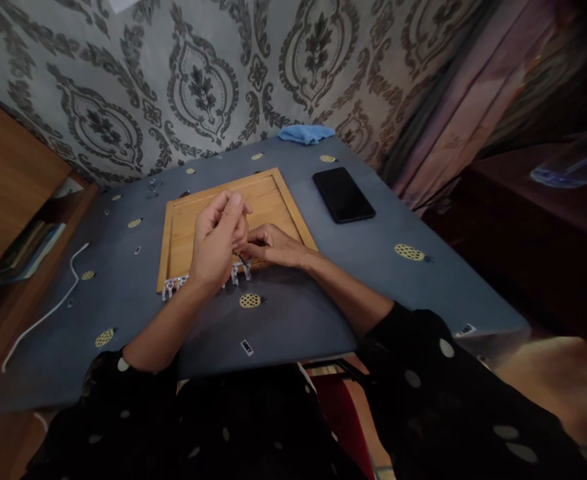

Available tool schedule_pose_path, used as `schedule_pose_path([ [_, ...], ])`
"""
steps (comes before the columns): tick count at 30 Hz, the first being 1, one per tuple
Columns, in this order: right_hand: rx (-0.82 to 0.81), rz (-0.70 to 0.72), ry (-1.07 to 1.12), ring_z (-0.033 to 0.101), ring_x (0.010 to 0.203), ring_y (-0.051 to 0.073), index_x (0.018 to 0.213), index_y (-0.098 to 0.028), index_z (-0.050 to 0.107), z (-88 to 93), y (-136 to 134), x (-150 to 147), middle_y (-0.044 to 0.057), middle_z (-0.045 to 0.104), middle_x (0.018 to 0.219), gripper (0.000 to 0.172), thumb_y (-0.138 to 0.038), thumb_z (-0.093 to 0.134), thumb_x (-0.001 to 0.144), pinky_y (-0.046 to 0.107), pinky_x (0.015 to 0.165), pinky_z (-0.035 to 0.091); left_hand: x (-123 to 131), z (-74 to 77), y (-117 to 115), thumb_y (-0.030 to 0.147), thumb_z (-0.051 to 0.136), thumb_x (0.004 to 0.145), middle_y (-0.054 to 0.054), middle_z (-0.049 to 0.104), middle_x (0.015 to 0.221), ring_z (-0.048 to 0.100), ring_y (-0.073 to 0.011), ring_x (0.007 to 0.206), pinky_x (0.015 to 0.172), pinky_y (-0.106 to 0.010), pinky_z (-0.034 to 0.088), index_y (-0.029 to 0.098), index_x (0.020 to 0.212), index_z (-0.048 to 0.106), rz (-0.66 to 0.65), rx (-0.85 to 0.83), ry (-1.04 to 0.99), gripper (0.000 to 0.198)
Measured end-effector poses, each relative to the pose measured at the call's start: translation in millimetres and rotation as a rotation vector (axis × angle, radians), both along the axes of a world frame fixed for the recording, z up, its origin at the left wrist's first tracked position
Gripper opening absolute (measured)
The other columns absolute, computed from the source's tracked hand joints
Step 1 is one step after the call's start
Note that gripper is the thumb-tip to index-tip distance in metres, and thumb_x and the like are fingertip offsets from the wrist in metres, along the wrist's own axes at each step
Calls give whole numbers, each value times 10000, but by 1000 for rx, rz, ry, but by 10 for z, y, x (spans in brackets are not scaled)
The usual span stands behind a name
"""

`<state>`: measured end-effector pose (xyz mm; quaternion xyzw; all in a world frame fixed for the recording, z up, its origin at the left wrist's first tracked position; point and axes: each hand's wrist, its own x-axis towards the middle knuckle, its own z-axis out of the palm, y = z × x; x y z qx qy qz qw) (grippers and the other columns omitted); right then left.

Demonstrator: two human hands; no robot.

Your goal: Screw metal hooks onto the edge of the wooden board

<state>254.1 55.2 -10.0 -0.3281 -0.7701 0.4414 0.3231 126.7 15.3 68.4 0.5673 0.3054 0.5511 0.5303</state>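
Note:
A square wooden tray (183,227) lies on the blue table. Several small metal clips (234,273) line its near edge. My left hand (219,237) is raised over the tray's near part, fingers curled; what its fingertips hold, if anything, is too small to name. Right beside it, my right hand (273,247) rests low at the tray's near edge with its fingers pinched. A thin dark item shows just below the fingertips, and I cannot make out what it is.
To the right of the tray lies a black phone (344,194). A blue cloth (306,134) sits at the back edge by the patterned wall. On the left, a white cable (48,313) runs across the blue tablecloth (293,320). Books stand in a shelf at far left.

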Motion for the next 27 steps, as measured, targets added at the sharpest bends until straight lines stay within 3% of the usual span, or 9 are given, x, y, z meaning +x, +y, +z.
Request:
schedule_pose_path([
  [11,-33,20,36,580,606,119,683,-132,665,-28,10,-9,26,682,674,271,-266,555,891,244,617,411,33,54,109,519,685,918,114,254,412,201,-47,331,353,-204,180,194,642,551,-115,-67,58,447],
  [17,-51,9,31,577,586,117,682,-132,676,-44,8,-2,31,698,661,294,-287,567,907,242,611,415,-23,3,172,581,737,844,115,279,425,205,-49,350,363,-207,180,195,685,573,-220,-35,57,448],
  [27,-94,31,15,598,631,126,793,-133,721,-95,26,1,38,729,731,258,-308,570,907,247,635,453,-133,-100,49,562,709,872,108,320,473,232,-54,405,408,-201,221,193,730,557,-100,23,12,424],
])
